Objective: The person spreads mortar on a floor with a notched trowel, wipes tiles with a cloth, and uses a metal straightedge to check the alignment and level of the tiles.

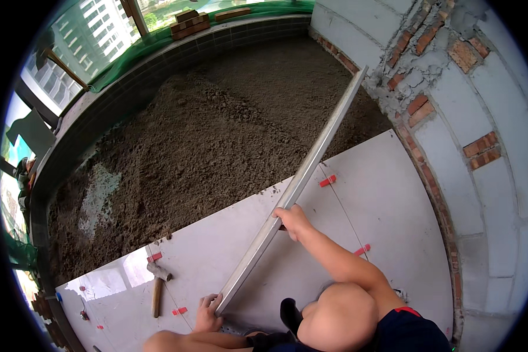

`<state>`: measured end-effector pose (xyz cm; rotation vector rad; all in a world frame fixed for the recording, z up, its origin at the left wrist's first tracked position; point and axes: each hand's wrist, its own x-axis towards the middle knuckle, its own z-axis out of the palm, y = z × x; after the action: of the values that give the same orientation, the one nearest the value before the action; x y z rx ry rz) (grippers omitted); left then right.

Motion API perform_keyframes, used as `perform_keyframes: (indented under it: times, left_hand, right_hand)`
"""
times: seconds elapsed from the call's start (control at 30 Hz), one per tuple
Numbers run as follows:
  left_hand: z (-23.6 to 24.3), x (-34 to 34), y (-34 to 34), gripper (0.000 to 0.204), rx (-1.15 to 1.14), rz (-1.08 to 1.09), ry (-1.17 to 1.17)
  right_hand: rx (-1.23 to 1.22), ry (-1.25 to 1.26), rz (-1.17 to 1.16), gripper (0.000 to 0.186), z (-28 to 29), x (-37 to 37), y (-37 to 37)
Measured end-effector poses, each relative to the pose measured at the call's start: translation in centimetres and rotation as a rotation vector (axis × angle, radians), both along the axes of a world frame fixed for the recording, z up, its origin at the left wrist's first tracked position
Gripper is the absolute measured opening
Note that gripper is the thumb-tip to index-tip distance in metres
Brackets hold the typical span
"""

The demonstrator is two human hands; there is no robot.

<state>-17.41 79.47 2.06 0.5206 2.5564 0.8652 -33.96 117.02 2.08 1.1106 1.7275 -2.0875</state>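
A long silvery metal screed bar point(311, 158) runs slantwise from near my knees up over the dark mortar bed point(217, 129). Its far end reaches toward the brick edge of the right wall. My right hand point(293, 222) is closed around the bar near its middle, above the large pale floor tiles point(387, 188). At the bar's near end, my left hand point(208, 314) grips it with the fingers over its edge. To the left of that hand, a mallet point(158, 287) with a wooden handle lies on the tiles.
Red tile-levelling wedges point(328, 181) sit along the tile joints. Loose mortar heaps up toward the left, beside a pale bare patch point(100, 196). A block wall point(457, 117) with brick strips bounds the right side. A low curb under the windows holds several bricks point(190, 24).
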Motion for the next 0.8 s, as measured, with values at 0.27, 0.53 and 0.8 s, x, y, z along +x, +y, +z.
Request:
perform_keyframes:
  times: [0.27, 0.53, 0.8]
  left_hand:
    - [-3.5, -1.6, -3.5, 0.066, 0.109, -0.088, -0.088]
    - [-10.6, 1.5, -7.4, 0.056, 0.228, 0.019, -0.098]
    - [-4.9, 3.2, -7.8, 0.035, 0.161, 0.542, -0.456]
  right_hand:
    - [-0.019, -0.182, -0.041, 0.026, -3.3, 1.4, -0.2]
    - [-0.033, -0.304, 0.148, 0.038, -3.3, -2.7, -4.2]
    - [-0.03, -0.354, 0.399, 0.034, -3.4, -8.0, -11.4]
